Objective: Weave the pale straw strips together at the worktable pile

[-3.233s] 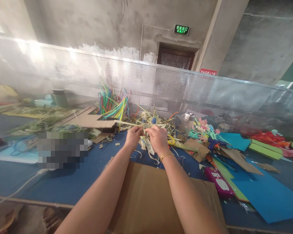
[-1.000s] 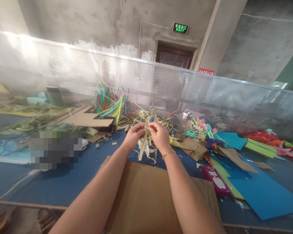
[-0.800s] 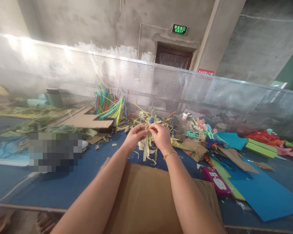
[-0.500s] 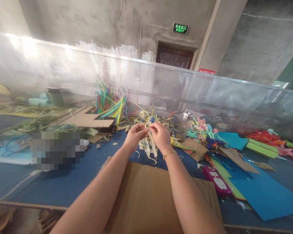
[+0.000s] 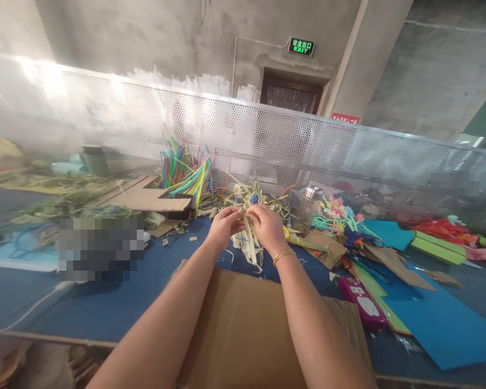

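Note:
My left hand (image 5: 222, 231) and my right hand (image 5: 269, 229) meet above the blue table, fingers pinched together. Between them they grip pale, dry strips (image 5: 249, 246) that look like corn husk, and the loose ends hang down below the fingers. The exact pinch point is partly hidden by the fingers. Just behind my fingertips lies a pile of dry husk (image 5: 243, 189) with a small blue bunch (image 5: 254, 199) in it. Under my forearms is a flat brown cardboard sheet (image 5: 238, 324).
Colourful pipe cleaners (image 5: 182, 170) stand at the back left near cut cardboard (image 5: 146, 197). Right of my hands are a clear bottle (image 5: 309, 202), pastel flowers (image 5: 338, 210), a purple case (image 5: 362, 302) and blue sheets (image 5: 441, 324). A perforated metal screen (image 5: 227, 129) borders the table.
My hands stay pinched together on the strips, with only slight finger movement. The whole view has shifted a little; nothing else visibly moved.

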Demonstrator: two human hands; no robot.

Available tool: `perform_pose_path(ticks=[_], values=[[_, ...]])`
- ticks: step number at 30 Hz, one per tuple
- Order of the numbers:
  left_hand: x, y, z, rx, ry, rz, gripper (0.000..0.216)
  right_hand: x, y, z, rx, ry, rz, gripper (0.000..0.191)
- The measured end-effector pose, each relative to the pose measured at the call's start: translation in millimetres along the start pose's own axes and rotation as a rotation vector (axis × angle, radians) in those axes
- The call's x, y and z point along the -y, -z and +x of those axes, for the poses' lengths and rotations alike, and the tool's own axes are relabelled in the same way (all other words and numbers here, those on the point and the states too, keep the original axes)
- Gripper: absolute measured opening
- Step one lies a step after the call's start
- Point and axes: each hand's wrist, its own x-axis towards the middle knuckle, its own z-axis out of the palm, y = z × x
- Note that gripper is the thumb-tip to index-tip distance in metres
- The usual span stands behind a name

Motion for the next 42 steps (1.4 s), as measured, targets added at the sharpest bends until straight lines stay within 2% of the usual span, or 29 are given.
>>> perform_pose_path(ticks=[5, 11, 15, 19, 28, 31, 36, 42], values=[[1.4, 3.1, 2.9, -0.011, 0.058, -0.071, 0.030, 0.2, -1.1, 1.3, 0.045, 0.127, -0.014, 0.030], [1.7, 5.5, 3.7, -0.056, 0.049, -0.075, 0.029, 0.1, -3.6, 0.2, 0.028, 0.132, 0.009, 0.018], [1.7, 3.5, 2.0, -0.014, 0.057, -0.057, 0.029, -3.2, -12.0, -1.6, -0.090, -0.012, 0.129, 0.007], [4.3, 0.8, 2.2, 0.031, 0.029, -0.072, 0.027, -10.1, -23.8, -3.2, -0.187, -0.193, 0.257, 0.012], [9.0, -2.3, 3.0, 0.112, -0.040, -0.036, 0.030, -21.0, -33.8, -2.2, -0.228, -0.508, 0.598, 0.020], [7.7, -3.0, 1.3, 0.117, -0.065, 0.055, 0.029, -22.1, -31.9, -2.5, -0.181, -0.571, 0.728, 0.022], [7.5, -2.9, 1.3, 0.092, -0.098, 0.113, 0.033, -25.1, -29.5, -3.8, 0.003, -0.639, 0.953, 0.026], [4.8, 2.7, 3.9, 0.079, -0.048, 0.186, 0.037, -30.8, -26.4, -5.4, 0.063, -0.601, 0.777, 0.026]])
